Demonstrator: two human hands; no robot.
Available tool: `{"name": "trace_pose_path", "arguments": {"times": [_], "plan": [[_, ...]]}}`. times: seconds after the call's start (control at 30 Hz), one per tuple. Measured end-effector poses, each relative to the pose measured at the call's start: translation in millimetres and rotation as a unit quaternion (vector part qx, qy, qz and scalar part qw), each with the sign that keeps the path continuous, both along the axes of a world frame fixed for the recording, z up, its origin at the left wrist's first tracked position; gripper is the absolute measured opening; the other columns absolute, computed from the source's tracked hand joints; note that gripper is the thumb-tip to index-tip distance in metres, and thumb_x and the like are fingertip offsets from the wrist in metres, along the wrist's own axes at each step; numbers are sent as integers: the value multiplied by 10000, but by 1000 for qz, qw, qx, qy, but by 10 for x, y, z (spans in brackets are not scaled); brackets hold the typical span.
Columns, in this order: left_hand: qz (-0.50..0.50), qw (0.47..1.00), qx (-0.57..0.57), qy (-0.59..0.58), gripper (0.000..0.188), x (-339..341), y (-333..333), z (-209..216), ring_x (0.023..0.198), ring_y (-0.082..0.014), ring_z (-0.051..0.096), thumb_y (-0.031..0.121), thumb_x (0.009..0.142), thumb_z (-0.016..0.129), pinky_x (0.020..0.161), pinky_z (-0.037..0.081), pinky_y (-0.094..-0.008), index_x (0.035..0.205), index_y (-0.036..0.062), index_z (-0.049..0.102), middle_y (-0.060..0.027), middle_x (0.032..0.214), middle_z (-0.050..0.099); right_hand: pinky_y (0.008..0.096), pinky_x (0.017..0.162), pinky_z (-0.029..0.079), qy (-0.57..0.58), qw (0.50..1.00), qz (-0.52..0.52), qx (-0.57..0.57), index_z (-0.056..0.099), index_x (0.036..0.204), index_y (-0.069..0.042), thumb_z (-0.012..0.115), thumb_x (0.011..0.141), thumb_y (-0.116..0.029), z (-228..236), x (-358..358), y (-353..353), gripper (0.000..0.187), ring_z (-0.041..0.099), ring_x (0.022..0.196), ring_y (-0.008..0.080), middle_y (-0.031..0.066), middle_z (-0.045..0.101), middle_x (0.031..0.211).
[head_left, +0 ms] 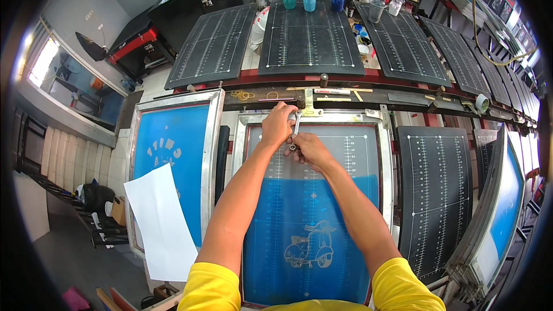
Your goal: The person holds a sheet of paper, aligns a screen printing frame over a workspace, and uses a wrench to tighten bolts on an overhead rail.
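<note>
In front of me lies a screen printing frame [386, 207] with blue and clear mesh and a scooter design [309, 247] near its lower end. A metal clamp [309, 102] sits at the frame's far edge. My right hand [310, 151] is closed around a combination wrench [297, 128], which stands nearly lengthwise over the frame's far end. Close beside it, my left hand [279, 125] has its fingers bent together at the wrench's upper end, by the clamp. What those fingers grip, if anything, is hidden.
A second blue screen [173, 190] stands at the left, with a white sheet [161, 224] over it. Black printing boards [311, 40] line the far side, carrying cups of coloured ink [309, 0]. Rubber bands [242, 95] lie on the dark rail. Several screens [495, 213] lean at the right.
</note>
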State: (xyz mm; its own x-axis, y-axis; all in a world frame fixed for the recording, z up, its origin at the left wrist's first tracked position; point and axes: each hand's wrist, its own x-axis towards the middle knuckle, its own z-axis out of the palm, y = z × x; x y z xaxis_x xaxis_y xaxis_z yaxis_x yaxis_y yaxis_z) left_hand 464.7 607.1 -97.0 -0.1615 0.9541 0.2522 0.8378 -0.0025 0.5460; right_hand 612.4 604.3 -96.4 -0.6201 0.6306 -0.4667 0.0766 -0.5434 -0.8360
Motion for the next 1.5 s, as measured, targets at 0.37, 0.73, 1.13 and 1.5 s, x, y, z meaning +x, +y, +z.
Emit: {"name": "trace_pose_path", "arguments": {"times": [0.37, 0.73, 1.13, 1.5], "plan": [[8, 1000, -20, 3, 309, 26, -7, 14, 1009, -276, 630, 63, 806, 721, 826, 497, -396, 1105, 128, 676, -38, 1051, 625, 317, 549, 405, -200, 932, -127, 273, 719, 915, -32, 497, 966, -212, -84, 909, 159, 291, 519, 573, 135, 53, 563, 613], [18, 999, -31, 12, 324, 20, -29, 44, 1009, -259, 633, 63, 801, 736, 819, 504, -394, 1109, 148, 677, -18, 1059, 623, 308, 521, 311, -225, 929, -101, 276, 748, 821, -24, 548, 878, -234, 26, 1119, 647, 295, 383, 521, 99, -23, 408, 529], [19, 999, -27, 4, 321, 25, -27, 43, 998, -259, 637, 38, 797, 727, 833, 500, -394, 1099, 140, 687, -26, 1052, 625, 326, 570, 381, -218, 952, -78, 200, 723, 796, -23, 533, 900, -258, -19, 1077, 770, 320, 482, 578, 133, 13, 504, 569], [21, 999, -29, 0, 323, -14, -13, -11, 1001, -264, 637, 75, 796, 739, 824, 504, -399, 1106, 153, 694, -25, 1050, 625, 293, 502, 335, -98, 962, -232, 109, 645, 871, 15, 445, 1006, -201, -230, 628, 153, 324, 421, 540, 90, -12, 486, 602]]}}
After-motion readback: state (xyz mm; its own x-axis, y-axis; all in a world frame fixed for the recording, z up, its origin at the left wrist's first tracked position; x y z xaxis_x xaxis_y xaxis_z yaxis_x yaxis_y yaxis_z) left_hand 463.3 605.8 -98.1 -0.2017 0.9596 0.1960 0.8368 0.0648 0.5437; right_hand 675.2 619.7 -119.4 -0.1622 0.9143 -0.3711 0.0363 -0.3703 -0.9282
